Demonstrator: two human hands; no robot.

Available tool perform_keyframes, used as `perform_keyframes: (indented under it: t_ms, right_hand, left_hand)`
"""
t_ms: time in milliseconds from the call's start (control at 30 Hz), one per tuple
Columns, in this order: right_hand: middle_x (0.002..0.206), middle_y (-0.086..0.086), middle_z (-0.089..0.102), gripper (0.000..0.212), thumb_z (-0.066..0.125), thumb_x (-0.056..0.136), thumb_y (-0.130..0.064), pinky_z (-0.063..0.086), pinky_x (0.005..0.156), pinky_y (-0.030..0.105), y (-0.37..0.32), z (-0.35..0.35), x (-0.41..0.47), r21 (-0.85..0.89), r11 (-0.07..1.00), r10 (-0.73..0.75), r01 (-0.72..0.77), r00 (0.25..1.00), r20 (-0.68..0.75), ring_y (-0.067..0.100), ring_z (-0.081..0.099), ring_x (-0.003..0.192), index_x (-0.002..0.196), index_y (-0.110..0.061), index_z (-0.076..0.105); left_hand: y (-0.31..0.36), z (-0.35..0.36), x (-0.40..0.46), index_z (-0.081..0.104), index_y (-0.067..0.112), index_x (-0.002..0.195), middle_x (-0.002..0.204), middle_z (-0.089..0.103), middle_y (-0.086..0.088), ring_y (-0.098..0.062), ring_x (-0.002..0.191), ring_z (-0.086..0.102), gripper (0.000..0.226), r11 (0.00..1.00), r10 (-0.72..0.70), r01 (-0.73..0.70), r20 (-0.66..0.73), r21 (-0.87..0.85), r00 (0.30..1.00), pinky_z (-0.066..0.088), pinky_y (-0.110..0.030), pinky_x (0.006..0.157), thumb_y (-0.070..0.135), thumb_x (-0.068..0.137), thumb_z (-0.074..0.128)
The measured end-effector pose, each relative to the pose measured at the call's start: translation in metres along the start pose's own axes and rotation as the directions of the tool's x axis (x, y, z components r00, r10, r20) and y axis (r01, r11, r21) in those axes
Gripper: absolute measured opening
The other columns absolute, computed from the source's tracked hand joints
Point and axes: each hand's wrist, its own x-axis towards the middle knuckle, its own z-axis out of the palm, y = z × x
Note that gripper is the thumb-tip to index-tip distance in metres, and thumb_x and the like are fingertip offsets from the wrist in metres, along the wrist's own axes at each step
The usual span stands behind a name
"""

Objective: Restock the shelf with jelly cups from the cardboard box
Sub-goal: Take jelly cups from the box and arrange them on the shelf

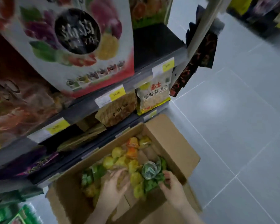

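The cardboard box (173, 139) sits open on the floor (241, 126), pushed against the foot of the shelf (81, 109), probably so each reach up is short. Jelly cups (120, 159), yellow, orange and green, lie loose in it. Both hands are down inside: the left hand (116, 181) lies spread over the yellow cups, fingers fairly straight, as if gathering, while the right hand (171, 183) curls its fingers on a green cup (157, 178). Motion blur hides the finer grip.

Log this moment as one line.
stage: picking | left hand: among yellow jelly cups | right hand: on green cups | cardboard box: floor
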Motion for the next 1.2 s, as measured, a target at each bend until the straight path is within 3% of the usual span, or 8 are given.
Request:
perform_keyframes:
  t_ms: [267, 367, 533, 767, 833, 900, 1067, 1200]
  right_hand:
    - [0.127, 0.007, 0.054, 0.042, 0.054, 0.094, -0.024, 0.044, 0.098, 0.031, 0.067, 0.065, 0.128, 0.22, 0.963, 0.204, -0.154, 0.953, -0.226, 0.022, 0.052, 0.117, 0.133, -0.01, 0.046]
    - [0.118, 0.012, 0.059, 0.035, 0.052, 0.095, -0.026, 0.045, 0.091, 0.033, 0.086, 0.082, 0.165, 0.331, 0.913, 0.338, -0.237, 0.894, -0.293, 0.028, 0.056, 0.11, 0.122, -0.004, 0.053]
    - [0.08, 0.004, 0.053, 0.029, 0.043, 0.098, -0.03, 0.046, 0.075, 0.033, 0.095, 0.096, 0.207, 0.308, 0.867, 0.477, -0.39, 0.827, -0.296, 0.026, 0.058, 0.088, 0.089, -0.006, 0.056]
    - [0.101, 0.01, 0.056, 0.017, 0.038, 0.099, -0.022, 0.049, 0.072, 0.035, 0.093, 0.102, 0.188, 0.116, 0.976, 0.218, -0.186, 0.863, -0.456, 0.024, 0.057, 0.082, 0.092, -0.013, 0.05]
    - [0.112, 0.01, 0.048, 0.015, 0.038, 0.099, -0.024, 0.046, 0.07, 0.035, 0.083, 0.098, 0.173, 0.079, 0.99, 0.141, -0.118, 0.881, -0.451, 0.026, 0.055, 0.083, 0.089, -0.016, 0.046]
    - [0.124, 0.011, 0.042, 0.018, 0.04, 0.099, -0.024, 0.04, 0.067, 0.033, 0.074, 0.091, 0.154, 0.069, 0.996, 0.083, -0.059, 0.9, -0.428, 0.027, 0.054, 0.088, 0.083, -0.017, 0.039]
    - [0.068, 0.002, 0.042, 0.024, 0.039, 0.1, -0.021, 0.033, 0.053, 0.025, 0.028, 0.041, 0.088, 0.26, 0.963, 0.013, 0.064, 0.959, -0.283, 0.013, 0.037, 0.057, 0.077, -0.015, 0.035]
    - [0.075, -0.002, 0.05, 0.017, 0.042, 0.099, -0.025, 0.048, 0.075, 0.032, -0.03, -0.02, 0.017, 0.261, 0.96, -0.023, 0.105, 0.954, -0.299, 0.022, 0.054, 0.075, 0.086, -0.014, 0.043]
  left_hand:
    - [-0.086, 0.121, 0.128, 0.049, 0.024, 0.132, 0.128, 0.054, 0.006, -0.012, 0.121, 0.047, 0.047, 0.996, 0.061, -0.06, -0.014, 0.07, 0.998, 0.038, -0.025, 0.101, 0.035, 0.088, 0.062]
    - [-0.108, 0.165, 0.172, 0.047, 0.022, 0.135, 0.137, 0.047, 0.006, -0.017, 0.128, 0.036, 0.05, 0.938, 0.085, -0.071, -0.027, 0.339, 0.996, 0.032, -0.033, 0.1, 0.047, 0.091, 0.05]
    - [-0.123, 0.205, 0.19, 0.071, 0.029, 0.082, 0.091, 0.07, 0.012, -0.02, 0.087, 0.058, 0.017, 0.809, 0.304, -0.182, -0.134, 0.558, 0.943, 0.03, -0.034, 0.068, 0.045, 0.076, 0.07]
    - [-0.115, 0.183, 0.17, 0.059, 0.022, 0.068, 0.071, 0.063, 0.013, -0.001, 0.069, 0.06, 0.019, 0.968, 0.248, -0.248, -0.24, 0.027, 0.939, 0.048, -0.022, 0.066, 0.021, 0.084, 0.069]
    - [-0.104, 0.169, 0.16, 0.054, 0.025, 0.066, 0.08, 0.065, 0.016, 0.006, 0.078, 0.061, 0.025, 0.972, 0.165, -0.202, -0.264, -0.12, 0.95, 0.046, -0.009, 0.07, 0.016, 0.086, 0.066]
    - [-0.096, 0.154, 0.148, 0.055, 0.022, 0.068, 0.09, 0.069, 0.011, 0.002, 0.085, 0.063, 0.022, 0.962, 0.086, -0.153, -0.279, -0.225, 0.956, 0.048, -0.016, 0.077, 0.017, 0.088, 0.062]
    - [-0.044, 0.078, 0.104, 0.056, 0.006, 0.073, 0.08, 0.067, -0.004, -0.006, 0.074, 0.062, 0.019, 0.922, -0.002, -0.112, -0.294, -0.37, 0.956, 0.048, -0.014, 0.068, 0.013, 0.091, 0.057]
    - [0.036, -0.005, 0.061, 0.054, 0.009, 0.07, 0.067, 0.061, 0.002, -0.003, 0.066, 0.059, 0.021, 0.939, 0.07, -0.175, -0.333, -0.297, 0.94, 0.044, -0.013, 0.058, 0.014, 0.091, 0.058]
